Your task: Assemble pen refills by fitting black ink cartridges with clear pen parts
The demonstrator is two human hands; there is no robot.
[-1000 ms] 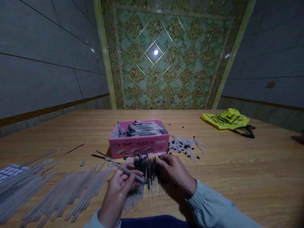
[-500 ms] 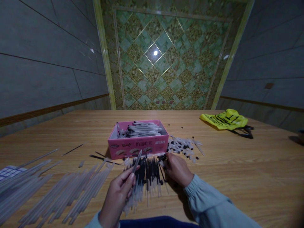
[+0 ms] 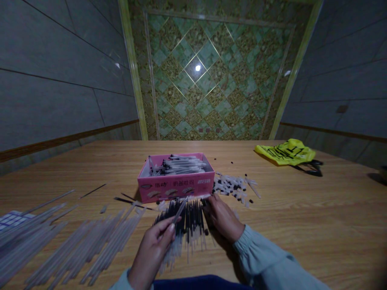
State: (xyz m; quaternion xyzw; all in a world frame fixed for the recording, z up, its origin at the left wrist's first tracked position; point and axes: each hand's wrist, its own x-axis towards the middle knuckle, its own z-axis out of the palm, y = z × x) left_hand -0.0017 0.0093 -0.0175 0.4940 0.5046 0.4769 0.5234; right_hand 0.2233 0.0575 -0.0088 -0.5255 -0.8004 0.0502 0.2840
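Between thumb and fingers, my left hand (image 3: 155, 245) pinches a thin translucent tube (image 3: 181, 209) that slants up toward the pink box. My right hand (image 3: 224, 215) has its fingers together at the upper right end of a pile of thin black-tipped sticks (image 3: 193, 221); what the fingertips grip, if anything, is hidden. Just behind both hands stands the pink box (image 3: 175, 187), holding many clear tubes with black ends (image 3: 183, 164). Small clear and black caps (image 3: 231, 186) are scattered right of the box.
Rows of clear tubes (image 3: 75, 249) lie at the left, beside a blue-and-white checked item (image 3: 15, 219). A few dark sticks (image 3: 131, 201) lie left of the box. A yellow bag (image 3: 286, 152) with dark handles rests at the back right.
My left hand has shifted slightly right, and its tube leans further right, with the tip lower. My right hand has moved slightly left at the pile.
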